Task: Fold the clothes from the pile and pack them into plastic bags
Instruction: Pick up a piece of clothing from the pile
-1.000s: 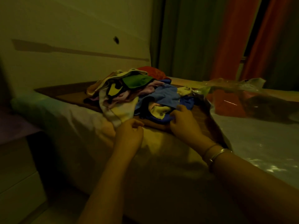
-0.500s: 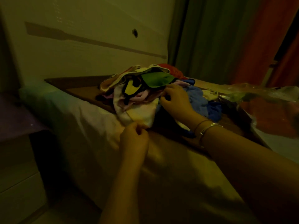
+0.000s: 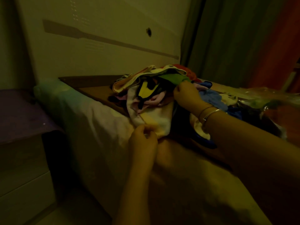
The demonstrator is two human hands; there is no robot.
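— What is nearest the camera?

— Two bare forearms reaching out over the bed (image 3: 90,120), which is covered by a pale sheet. The left hand (image 3: 142,140) is lowest in the view; its fingers are curled and pinch the bottom hem of a white garment (image 3: 155,120) that hangs down from the pile toward the bed's edge.

— And the other one?

— The right hand (image 3: 186,96) is farther in, with two thin bangles (image 3: 209,113) on its wrist. It is buried in the side of the clothes pile (image 3: 162,88), fingers bent round the fabric just under a green piece (image 3: 173,77). Which garment it grips I cannot tell in this dim light.

— Where does the pile sit?

— On top of the bed, on a brown surface near the headboard (image 3: 100,46). It holds a yellow-and-black piece (image 3: 146,91), pink cloth, a cream band over the top and something red at the back. Blue clothes (image 3: 211,99) spill out to the right, behind the right wrist.

— Any bags?

— A crinkled clear plastic bag (image 3: 276,101) lies at the right edge, just beyond the blue clothes. Behind it all hang grey-green and orange curtains (image 3: 243,38). A purple-topped cabinet (image 3: 17,114) stands left of the bed.
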